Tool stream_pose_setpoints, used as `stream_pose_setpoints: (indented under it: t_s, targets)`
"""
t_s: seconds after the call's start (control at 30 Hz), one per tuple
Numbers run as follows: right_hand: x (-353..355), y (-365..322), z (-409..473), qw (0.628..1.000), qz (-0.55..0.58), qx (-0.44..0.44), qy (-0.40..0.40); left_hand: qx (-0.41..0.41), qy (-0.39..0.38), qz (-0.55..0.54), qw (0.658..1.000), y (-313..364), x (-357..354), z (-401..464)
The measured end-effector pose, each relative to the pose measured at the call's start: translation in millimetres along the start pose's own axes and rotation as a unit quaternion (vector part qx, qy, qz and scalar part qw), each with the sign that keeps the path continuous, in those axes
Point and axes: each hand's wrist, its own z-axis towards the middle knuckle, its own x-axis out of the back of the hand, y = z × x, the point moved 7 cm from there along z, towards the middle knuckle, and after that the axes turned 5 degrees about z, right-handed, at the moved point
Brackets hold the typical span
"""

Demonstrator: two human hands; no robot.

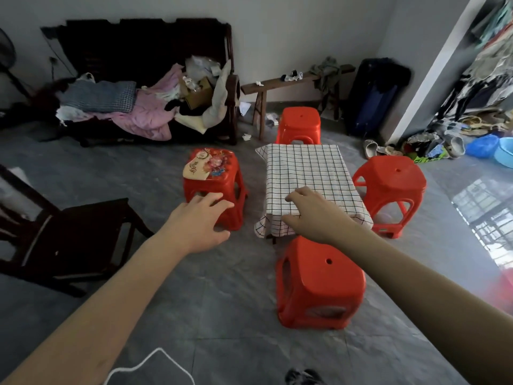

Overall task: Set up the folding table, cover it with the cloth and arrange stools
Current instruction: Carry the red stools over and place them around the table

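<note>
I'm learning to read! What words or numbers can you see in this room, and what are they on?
Nothing here reads clearly.
Left red stool: its flowery seat picture has curly gold lettering, too blurred to read.
Green bag on the floor by the shoes: pale letters, too small and cut off to read.
Checked cloth and the other three stools: no words or numbers.

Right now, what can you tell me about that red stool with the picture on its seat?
The decorated stool looks like moulded red plastic, with a squarish seat, rounded corners and splayed legs with open gaps between them. A printed flower design with a cream patch covers the seat. It stands upright on the grey floor, left of the cloth-covered table with a gap between. The left hand reaches toward its near edge, fingers spread; contact is unclear.
</note>
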Motion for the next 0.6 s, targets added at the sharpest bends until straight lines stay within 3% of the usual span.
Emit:
stream_pose_setpoints:
  t_s: [0.33,0.6]
  targets:
    - [-27,-34,73,1.000,0.003,-0.013,-0.019,0.010,-0.011,-0.012,1.000,-86,-18,26]
    - [-37,-42,179,0.999,0.019,-0.042,-0.025,0.036,-0.036,-0.007,0.999,-186,-12,97]
